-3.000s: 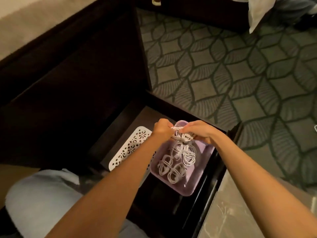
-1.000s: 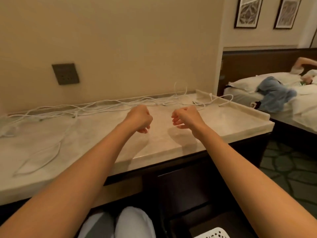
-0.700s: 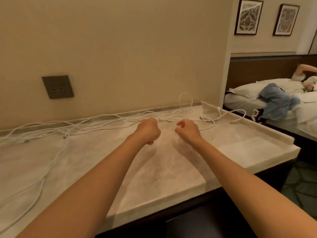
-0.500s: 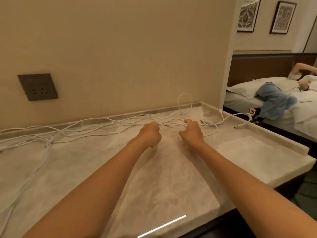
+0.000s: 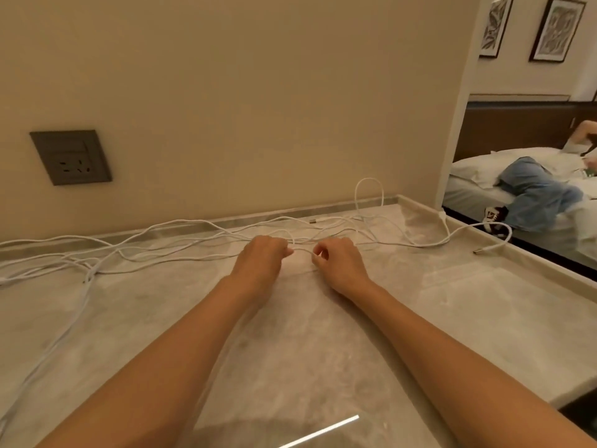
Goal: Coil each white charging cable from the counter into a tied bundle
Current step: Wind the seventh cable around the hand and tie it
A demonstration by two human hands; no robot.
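One cable [image 5: 302, 250], left hand [image 5: 260, 265], right hand [image 5: 337, 266] pinching

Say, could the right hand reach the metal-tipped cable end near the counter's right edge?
Probably yes: only bare counter separates the right hand from that cable end, though it is pinching another cable.

Two hands [image 5: 262, 265] [image 5: 339, 268], several white cables [image 5: 90, 270], one socket [image 5: 71, 157], two framed pictures [image 5: 557, 29] [image 5: 494, 25]

A hotel room, by the look. A marble surface [image 5: 307, 350] sits under a wall socket [image 5: 71, 156]; beyond it, a white-sheeted bed [image 5: 468, 169] and framed pictures [image 5: 557, 29].
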